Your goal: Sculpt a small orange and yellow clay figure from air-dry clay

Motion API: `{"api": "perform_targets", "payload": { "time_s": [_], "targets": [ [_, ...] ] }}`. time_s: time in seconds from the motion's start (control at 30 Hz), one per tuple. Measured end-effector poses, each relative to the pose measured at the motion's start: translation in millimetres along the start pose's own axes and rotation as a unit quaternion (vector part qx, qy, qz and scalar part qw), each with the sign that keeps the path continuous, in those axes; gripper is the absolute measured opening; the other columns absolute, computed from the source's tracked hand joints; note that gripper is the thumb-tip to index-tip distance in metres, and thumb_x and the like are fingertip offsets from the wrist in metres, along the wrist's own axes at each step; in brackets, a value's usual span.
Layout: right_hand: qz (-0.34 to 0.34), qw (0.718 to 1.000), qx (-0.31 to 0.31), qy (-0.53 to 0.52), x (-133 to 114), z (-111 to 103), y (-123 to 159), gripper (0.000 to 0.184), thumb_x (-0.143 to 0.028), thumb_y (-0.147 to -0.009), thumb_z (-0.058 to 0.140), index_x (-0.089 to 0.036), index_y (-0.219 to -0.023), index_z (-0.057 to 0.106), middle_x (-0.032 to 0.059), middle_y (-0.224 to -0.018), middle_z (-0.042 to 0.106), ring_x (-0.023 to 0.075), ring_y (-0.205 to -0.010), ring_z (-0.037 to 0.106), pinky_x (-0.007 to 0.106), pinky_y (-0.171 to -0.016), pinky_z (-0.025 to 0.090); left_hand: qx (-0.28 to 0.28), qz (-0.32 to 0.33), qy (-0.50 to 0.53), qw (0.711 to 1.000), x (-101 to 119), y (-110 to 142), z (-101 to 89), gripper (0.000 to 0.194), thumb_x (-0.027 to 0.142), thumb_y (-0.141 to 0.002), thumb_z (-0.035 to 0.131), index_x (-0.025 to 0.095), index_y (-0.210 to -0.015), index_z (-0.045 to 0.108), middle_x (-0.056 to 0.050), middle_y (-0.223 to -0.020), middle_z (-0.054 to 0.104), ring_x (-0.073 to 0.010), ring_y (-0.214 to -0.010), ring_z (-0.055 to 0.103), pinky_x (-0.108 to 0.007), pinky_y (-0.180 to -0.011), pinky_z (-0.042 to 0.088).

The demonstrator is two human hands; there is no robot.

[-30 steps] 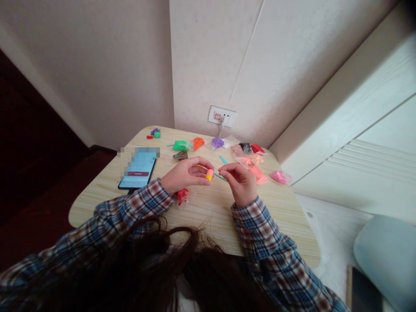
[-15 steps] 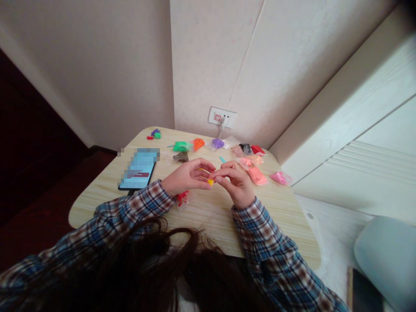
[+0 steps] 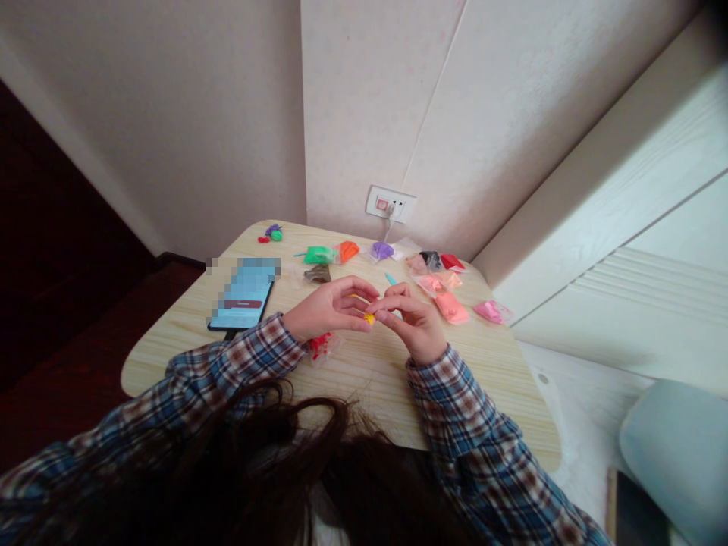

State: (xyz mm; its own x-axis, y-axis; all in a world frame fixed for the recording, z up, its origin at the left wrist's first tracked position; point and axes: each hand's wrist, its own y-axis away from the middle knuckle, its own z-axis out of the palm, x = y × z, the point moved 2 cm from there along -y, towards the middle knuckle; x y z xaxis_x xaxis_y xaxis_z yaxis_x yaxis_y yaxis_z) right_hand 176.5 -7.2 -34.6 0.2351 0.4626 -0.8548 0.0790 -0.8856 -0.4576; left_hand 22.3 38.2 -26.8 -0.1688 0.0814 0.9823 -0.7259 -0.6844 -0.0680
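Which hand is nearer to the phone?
The left. The left hand is to the right of the phone; the right hand is farther right, beyond the left.

We look out through one camera worn on the head, facing forward and down across the pale wood-grain tabletop (image 3: 489, 402); dark hair (image 3: 244, 470) hangs closest to us, across the bottom; the left hand (image 3: 324, 307) and right hand (image 3: 418, 322) lie farther off, near the middle; past the tabletop's far edge we face the wall (image 3: 369, 98) and its power socket (image 3: 390, 204); a white grooved panel (image 3: 671, 265) slants at our right.
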Motion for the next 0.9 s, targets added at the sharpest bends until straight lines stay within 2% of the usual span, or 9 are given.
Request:
{"api": "perform_targets", "payload": {
  "time_s": [0.2, 0.4, 0.7, 0.9],
  "targets": [
    [-0.002, 1.000, 0.001, -0.007, -1, 0, -1, 0.014, -0.042, -0.072, 0.066, -0.030, -0.076, 0.071, 0.0003, -0.075, 0.049, 0.0151, -0.075, 0.048, 0.033, -0.071, 0.042, 0.000, 0.009, -0.010, 1.000, 0, 0, 0.0, 0.044, 0.009, -0.055, 0.076, 0.014, -0.092, 0.054, -0.001, -0.095, 0.057, -0.0116, -0.083, 0.059, -0.031, -0.079, 0.049],
    [-0.002, 1.000, -0.018, -0.005, -2, 1, -2, 0.016, -0.038, -0.073, 0.066, -0.025, -0.082, 0.065, 0.0004, -0.076, 0.055, 0.0143, -0.073, 0.047, 0.031, -0.067, 0.039, -0.013, 0.016, -0.040, 0.999, 0, 0, 0.3, 0.044, 0.010, -0.056, 0.076, 0.013, -0.093, 0.052, -0.002, -0.090, 0.060, -0.0119, -0.081, 0.060, -0.028, -0.075, 0.049],
    [0.069, 0.996, -0.020, -0.049, 5, 5, -2, 0.029, -0.040, -0.063, 0.069, -0.022, -0.074, 0.050, -0.0031, -0.072, 0.048, 0.0111, -0.066, 0.043, 0.027, -0.061, 0.035, -0.010, 0.028, -0.131, 0.991, -2, 2, 2.9, 0.041, 0.011, -0.060, 0.074, 0.013, -0.095, 0.052, -0.006, -0.093, 0.062, -0.0139, -0.083, 0.060, -0.030, -0.077, 0.048],
    [0.122, 0.988, -0.023, -0.090, 9, 4, -2, 0.037, -0.049, -0.062, 0.068, -0.022, -0.073, 0.046, -0.0044, -0.068, 0.042, 0.0101, -0.061, 0.040, 0.025, -0.056, 0.034, -0.013, 0.037, -0.129, 0.991, -1, 2, 3.5, 0.035, 0.011, -0.060, 0.073, 0.013, -0.090, 0.055, -0.003, -0.087, 0.061, -0.0130, -0.080, 0.060, -0.028, -0.074, 0.048]
  ]
}}
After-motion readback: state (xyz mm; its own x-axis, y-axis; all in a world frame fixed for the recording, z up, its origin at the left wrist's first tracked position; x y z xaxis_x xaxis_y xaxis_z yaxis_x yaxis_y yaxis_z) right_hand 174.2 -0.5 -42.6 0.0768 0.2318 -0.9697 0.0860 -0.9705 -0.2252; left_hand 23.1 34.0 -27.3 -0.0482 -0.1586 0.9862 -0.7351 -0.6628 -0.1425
